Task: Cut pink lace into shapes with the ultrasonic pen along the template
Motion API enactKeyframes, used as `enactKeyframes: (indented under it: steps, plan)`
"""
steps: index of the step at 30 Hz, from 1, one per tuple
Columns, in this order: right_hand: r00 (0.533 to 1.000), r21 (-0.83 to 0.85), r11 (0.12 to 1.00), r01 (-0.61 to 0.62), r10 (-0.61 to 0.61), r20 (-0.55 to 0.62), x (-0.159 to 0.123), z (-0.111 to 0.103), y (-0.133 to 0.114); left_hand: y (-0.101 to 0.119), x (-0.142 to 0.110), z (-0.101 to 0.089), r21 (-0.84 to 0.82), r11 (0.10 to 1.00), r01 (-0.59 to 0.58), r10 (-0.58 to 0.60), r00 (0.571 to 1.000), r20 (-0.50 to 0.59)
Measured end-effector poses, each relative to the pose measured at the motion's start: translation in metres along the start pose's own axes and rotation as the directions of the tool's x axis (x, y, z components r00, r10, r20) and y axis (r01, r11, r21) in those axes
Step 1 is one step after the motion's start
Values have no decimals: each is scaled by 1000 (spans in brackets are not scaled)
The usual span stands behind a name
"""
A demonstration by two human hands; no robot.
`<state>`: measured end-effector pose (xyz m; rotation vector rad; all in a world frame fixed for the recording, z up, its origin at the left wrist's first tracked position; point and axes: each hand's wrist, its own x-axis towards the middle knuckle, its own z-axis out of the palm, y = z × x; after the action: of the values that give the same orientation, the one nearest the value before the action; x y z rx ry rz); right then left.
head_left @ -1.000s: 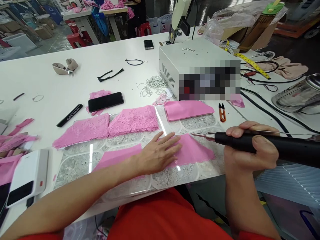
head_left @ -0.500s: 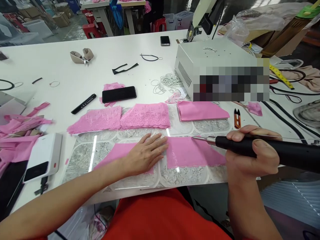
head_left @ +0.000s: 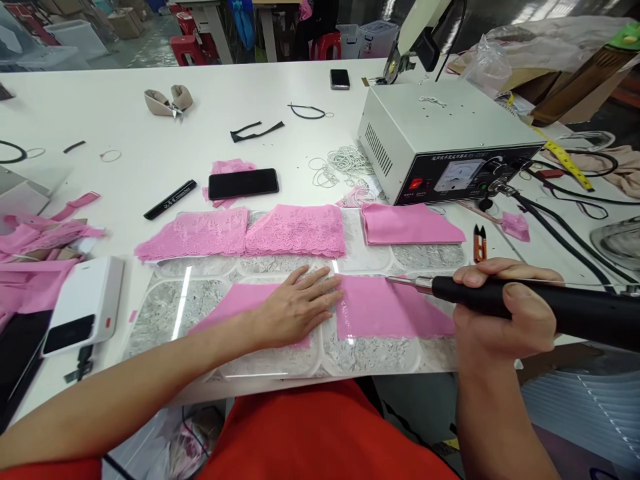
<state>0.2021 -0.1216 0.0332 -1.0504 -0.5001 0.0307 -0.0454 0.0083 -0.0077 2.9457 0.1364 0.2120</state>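
Observation:
My left hand [head_left: 295,307] lies flat with fingers spread on a plain pink fabric piece [head_left: 235,303], at the gap beside a second pink piece [head_left: 390,310]. My right hand [head_left: 505,313] is wrapped round a black pen-shaped tool [head_left: 525,303]. Its metal tip [head_left: 400,281] points left over the top edge of the second piece. Both pieces rest on a glossy patterned glass plate [head_left: 165,313]. Two pink lace pieces [head_left: 200,230] [head_left: 295,230] and a folded pink cloth [head_left: 410,223] lie along the plate's far edge.
A white control box [head_left: 440,133] with a dial stands at back right, with cables trailing right. Orange thread snips [head_left: 480,241], a black phone [head_left: 243,183], a black marker [head_left: 170,199], white elastic loops [head_left: 345,163] and a white device [head_left: 83,307] lie around. Pink scraps [head_left: 35,247] pile at left.
My left hand slid left off the right pink piece onto the left one, leaving a gap between them. The tool stays over the right piece. The camera shifted slightly.

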Motion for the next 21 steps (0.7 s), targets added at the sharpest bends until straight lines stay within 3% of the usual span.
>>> enactKeyframes:
  steps: [5, 12, 21]
  plan:
    - [999, -14, 999, -42, 42, 10, -6, 8, -6, -1, -1, 0, 1, 1000, -7, 7, 1000, -21]
    - [987, 57, 997, -54, 45, 153, -16, 21, 0, -1, -4, 0, 16, 1000, -22, 23, 998, -59]
    - [981, 19, 999, -41, 37, 190, -16, 23, 3, -1, -3, 3, 27, 999, -31, 33, 997, -75]
